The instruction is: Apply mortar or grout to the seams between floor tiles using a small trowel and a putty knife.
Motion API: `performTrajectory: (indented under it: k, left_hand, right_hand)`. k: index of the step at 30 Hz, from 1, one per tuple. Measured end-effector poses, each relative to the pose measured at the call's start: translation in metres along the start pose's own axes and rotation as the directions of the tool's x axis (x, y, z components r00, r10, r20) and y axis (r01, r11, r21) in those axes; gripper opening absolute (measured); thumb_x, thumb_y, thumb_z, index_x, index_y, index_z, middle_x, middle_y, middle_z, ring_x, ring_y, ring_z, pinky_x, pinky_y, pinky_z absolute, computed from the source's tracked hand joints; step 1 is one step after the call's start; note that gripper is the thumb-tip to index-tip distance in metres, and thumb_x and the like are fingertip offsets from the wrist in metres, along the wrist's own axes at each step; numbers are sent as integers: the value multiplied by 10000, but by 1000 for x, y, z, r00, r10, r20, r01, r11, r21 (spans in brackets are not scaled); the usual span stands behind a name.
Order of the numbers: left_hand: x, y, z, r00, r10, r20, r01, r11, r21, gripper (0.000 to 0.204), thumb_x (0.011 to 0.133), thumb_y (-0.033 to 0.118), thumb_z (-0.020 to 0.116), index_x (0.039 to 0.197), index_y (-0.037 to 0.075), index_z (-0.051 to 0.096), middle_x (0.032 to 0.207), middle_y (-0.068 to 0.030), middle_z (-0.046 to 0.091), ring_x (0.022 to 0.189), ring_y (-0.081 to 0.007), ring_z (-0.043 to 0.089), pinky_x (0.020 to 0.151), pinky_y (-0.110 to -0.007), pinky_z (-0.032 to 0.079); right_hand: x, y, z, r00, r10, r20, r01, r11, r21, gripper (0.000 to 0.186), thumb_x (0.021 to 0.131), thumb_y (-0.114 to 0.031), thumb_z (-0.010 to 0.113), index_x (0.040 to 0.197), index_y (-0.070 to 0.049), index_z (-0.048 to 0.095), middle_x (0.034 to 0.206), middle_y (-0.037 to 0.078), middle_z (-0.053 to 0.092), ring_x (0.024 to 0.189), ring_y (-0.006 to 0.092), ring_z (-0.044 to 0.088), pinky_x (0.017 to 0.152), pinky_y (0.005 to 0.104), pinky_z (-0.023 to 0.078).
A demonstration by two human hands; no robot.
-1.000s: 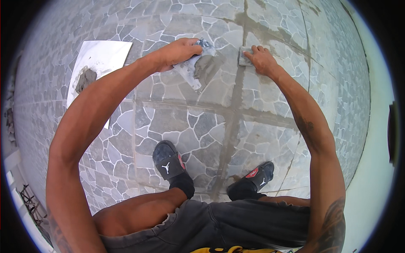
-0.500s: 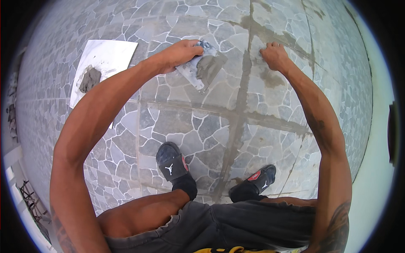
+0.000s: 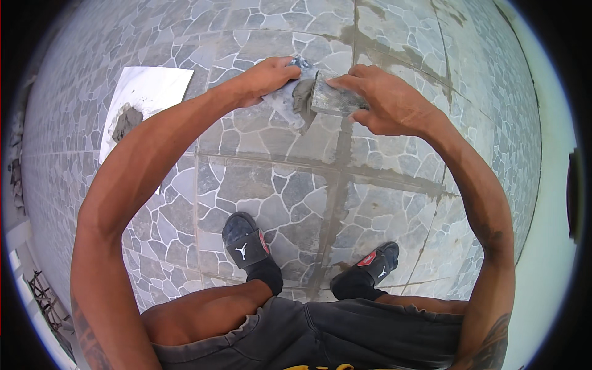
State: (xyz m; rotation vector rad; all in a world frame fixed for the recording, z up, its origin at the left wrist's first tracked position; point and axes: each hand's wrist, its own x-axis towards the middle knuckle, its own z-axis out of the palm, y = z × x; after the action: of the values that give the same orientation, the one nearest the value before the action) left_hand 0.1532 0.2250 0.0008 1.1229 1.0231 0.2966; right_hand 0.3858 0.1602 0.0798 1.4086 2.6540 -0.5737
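Note:
My left hand (image 3: 268,80) is closed on the upper left corner of a flat, pale, smeared piece (image 3: 283,106), whose exact kind I cannot make out. A lump of grey mortar (image 3: 301,98) lies on it. From the right, my right hand (image 3: 398,102) grips a grey rectangular scraper (image 3: 333,100) between thumb and fingers. The scraper's left edge meets the mortar, and its flat face shows grey smears. Both hands are above the stone-patterned floor tiles (image 3: 246,179), far in front of my feet.
To the left, a white marbled slab (image 3: 157,83) carries another mortar heap (image 3: 127,120), partly behind my left forearm. Dark mortar fills the crossing tile joints (image 3: 336,203). My sandalled feet stand on the near tiles. A pale wall (image 3: 546,271) runs along the right.
My right hand has moved left from above the floor to the held piece, and its scraper now shows against the mortar. The left hand stays nearly in place.

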Motion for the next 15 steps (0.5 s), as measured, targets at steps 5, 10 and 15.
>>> performTrajectory:
  k: [5, 10, 15]
  left_hand:
    - [9, -1, 7, 999, 42, -7, -42, 999, -15, 305, 950, 162, 463, 1213, 31, 542, 999, -38, 617, 786, -82, 592, 672, -250, 534]
    - [12, -5, 3, 991, 69, -111, -73, 997, -29, 268, 946, 157, 468, 1163, 26, 556, 955, -27, 606, 776, -91, 582, 672, -267, 530]
    - [18, 13, -15, 975, 129, -181, -149, 983, -103, 233, 942, 161, 468, 1124, 44, 553, 917, -17, 589, 758, -99, 583, 666, -284, 529]
  right_hand:
    - [-3, -2, 14, 999, 36, 6, -36, 999, -4, 546, 752, -134, 716, 1280, -83, 586, 1032, 210, 598, 1023, 358, 594, 855, 423, 522]
    - [1, 9, 7, 978, 30, 208, 22, 970, -242, 510, 719, -36, 630, 1226, -77, 613, 1012, 204, 600, 991, 360, 593, 836, 444, 518]
    - [6, 75, 22, 977, 129, 170, -87, 968, -235, 513, 717, 11, 568, 1220, -75, 611, 1049, 190, 603, 1029, 377, 570, 862, 443, 505]
